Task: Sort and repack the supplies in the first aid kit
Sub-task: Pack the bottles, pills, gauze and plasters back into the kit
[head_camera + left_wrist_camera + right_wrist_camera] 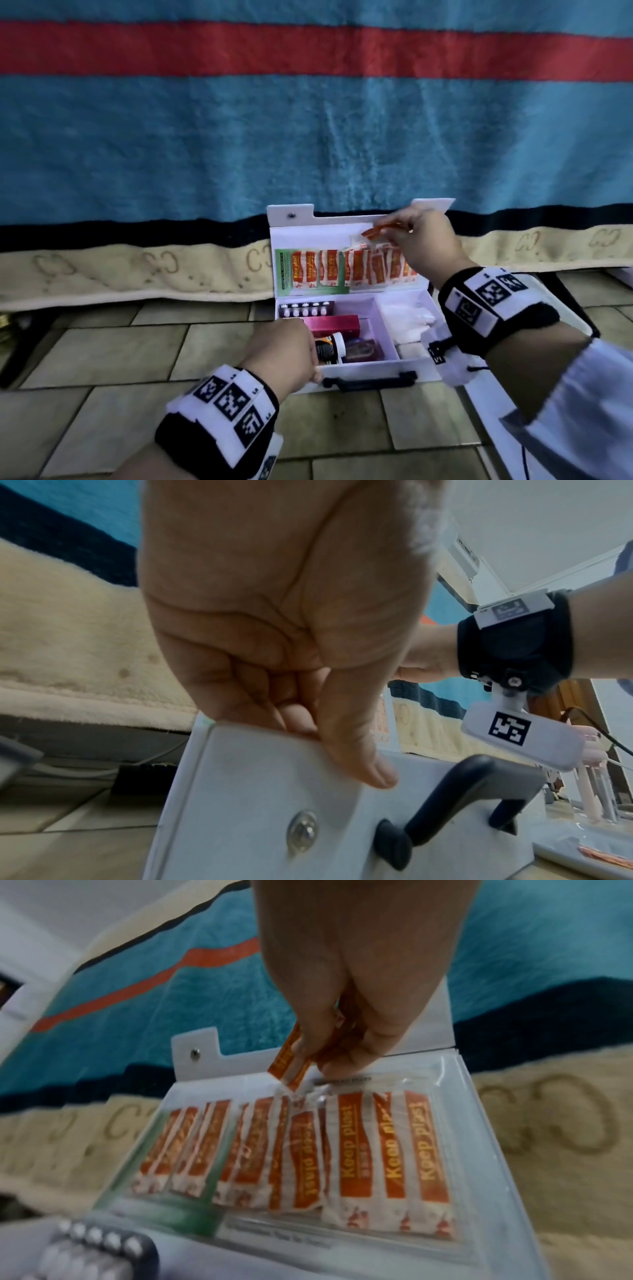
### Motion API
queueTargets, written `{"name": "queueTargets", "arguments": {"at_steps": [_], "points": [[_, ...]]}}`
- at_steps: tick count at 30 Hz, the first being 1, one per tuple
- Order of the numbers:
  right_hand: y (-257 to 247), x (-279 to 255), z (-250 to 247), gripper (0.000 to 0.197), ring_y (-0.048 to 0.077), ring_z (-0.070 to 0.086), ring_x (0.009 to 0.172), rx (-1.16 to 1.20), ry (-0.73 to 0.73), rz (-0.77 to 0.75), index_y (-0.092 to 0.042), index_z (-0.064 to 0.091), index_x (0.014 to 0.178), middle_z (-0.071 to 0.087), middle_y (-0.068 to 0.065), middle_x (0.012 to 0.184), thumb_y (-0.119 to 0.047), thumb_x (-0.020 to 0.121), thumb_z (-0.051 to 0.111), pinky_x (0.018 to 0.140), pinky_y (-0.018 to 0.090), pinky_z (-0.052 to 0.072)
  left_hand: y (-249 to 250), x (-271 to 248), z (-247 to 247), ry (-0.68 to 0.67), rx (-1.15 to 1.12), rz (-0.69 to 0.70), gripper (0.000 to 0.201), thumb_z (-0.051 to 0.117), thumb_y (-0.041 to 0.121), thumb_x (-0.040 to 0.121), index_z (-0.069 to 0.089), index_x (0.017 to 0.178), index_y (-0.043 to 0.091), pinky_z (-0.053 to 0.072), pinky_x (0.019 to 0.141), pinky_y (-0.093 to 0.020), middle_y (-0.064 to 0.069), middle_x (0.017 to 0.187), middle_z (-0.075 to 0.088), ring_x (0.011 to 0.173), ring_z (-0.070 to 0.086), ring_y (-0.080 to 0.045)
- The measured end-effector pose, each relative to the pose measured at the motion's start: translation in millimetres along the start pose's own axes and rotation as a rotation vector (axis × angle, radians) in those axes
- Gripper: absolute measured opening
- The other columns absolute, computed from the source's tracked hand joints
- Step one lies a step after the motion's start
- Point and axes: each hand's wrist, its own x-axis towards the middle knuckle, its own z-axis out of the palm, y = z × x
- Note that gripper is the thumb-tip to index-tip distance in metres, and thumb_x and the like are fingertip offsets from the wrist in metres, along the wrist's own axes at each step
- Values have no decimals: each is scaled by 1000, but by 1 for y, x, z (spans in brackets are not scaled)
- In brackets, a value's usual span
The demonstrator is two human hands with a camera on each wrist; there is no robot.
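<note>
Tiled floor (102, 349): left hand (286, 353) grips open white plastic first-aid case (376, 371) rim; raised right hand (423, 236) pinches orange plaster strips (375, 231) above lid pocket.

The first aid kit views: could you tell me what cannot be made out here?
- Head view: the left hand covers the kit's near-left compartment.
- Head view: the bottle label is too dark and small to read.
- Right wrist view: the right hand hides most of the plaster strips it pinches; their number is unclear.
</note>
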Motion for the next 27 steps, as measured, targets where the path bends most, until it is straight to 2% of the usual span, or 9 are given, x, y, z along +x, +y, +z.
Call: {"name": "queueTargets", "arguments": {"at_steps": [1, 3, 5, 8, 11, 14, 18, 22, 27], "points": [[0, 1, 1, 16, -12, 60, 69, -94, -38, -41, -8, 75, 92, 67, 3, 88, 1, 81, 67, 63, 3, 38, 0, 0, 0, 0, 6, 1, 15, 82, 33, 70, 75, 77, 21, 48, 69, -23, 6, 85, 72, 80, 65, -13], [2, 2, 4, 16, 11, 63, 89, -300, -146, -122, -11, 76, 91, 68, 5, 95, -4, 79, 69, 78, 19, 44, 0, 1, 0, -16, -2, -2, 16, 81, 33, 70, 75, 78, 20, 50, 70, -24, 6, 85, 72, 79, 65, -14], [0, 3, 1, 16, 20, 63, 94, -401, -198, -115, -14, 76, 91, 70, 5, 98, -7, 80, 68, 84, 26, 48, 0, 2, -1, -28, -6, -8, 17, 81, 32, 71, 75, 79, 19, 52, 70, -25, 5, 85, 73, 74, 64, -14], [-7, 9, -9, 23, 20, 63, 94, -527, -257, -145, -19, 74, 92, 68, 2, 97, -2, 80, 63, 83, 29, 49, 0, 3, -1, -32, 2, -9, 18, 82, 33, 70, 75, 79, 19, 53, 71, -25, 6, 86, 73, 73, 64, -14], [-12, 11, -10, 40, 23, 53, 108, -691, -399, -211, -16, 66, 106, 55, 7, 111, 8, 80, 46, 94, 26, 42, 0, 3, -1, -36, 8, -8, 20, 82, 35, 69, 75, 80, 20, 54, 73, -25, 6, 87, 73, 78, 67, -15], [-18, 2, -8, 33, 31, 50, 106, -778, -435, -207, -11, 61, 110, 44, 13, 115, 2, 85, 43, 91, 35, 45, 0, 4, -1, -43, 12, -6, 20, 82, 35, 69, 75, 80, 20, 55, 72, -26, 5, 88, 73, 80, 67, -15], [-26, 5, -9, 33, 31, 61, 86, -772, -337, -222, -13, 63, 101, 55, 10, 104, 8, 79, 49, 71, 34, 51, 1, 3, -1, -48, 15, -6, 20, 82, 34, 70, 75, 82, 20, 54, 74, -26, 4, 91, 73, 82, 68, -17], [-23, 12, -4, 23, 30, 62, 86, -755, -375, -268, -16, 65, 89, 64, 9, 96, 0, 78, 53, 74, 39, 53, 1, 3, 0, -28, 3, -10, 18, 82, 34, 69, 75, 79, 21, 53, 70, -24, 7, 85, 72, 70, 60, -13], [-27, 9, -3, 40, 29, 59, 103, -832, -538, -262, -16, 66, 112, 58, 9, 118, 3, 82, 47, 83, 32, 48, 1, 2, 0, -15, -7, -20, 18, 83, 34, 68, 74, 77, 22, 53, 71, -24, 8, 84, 72, 77, 64, -12]]}}
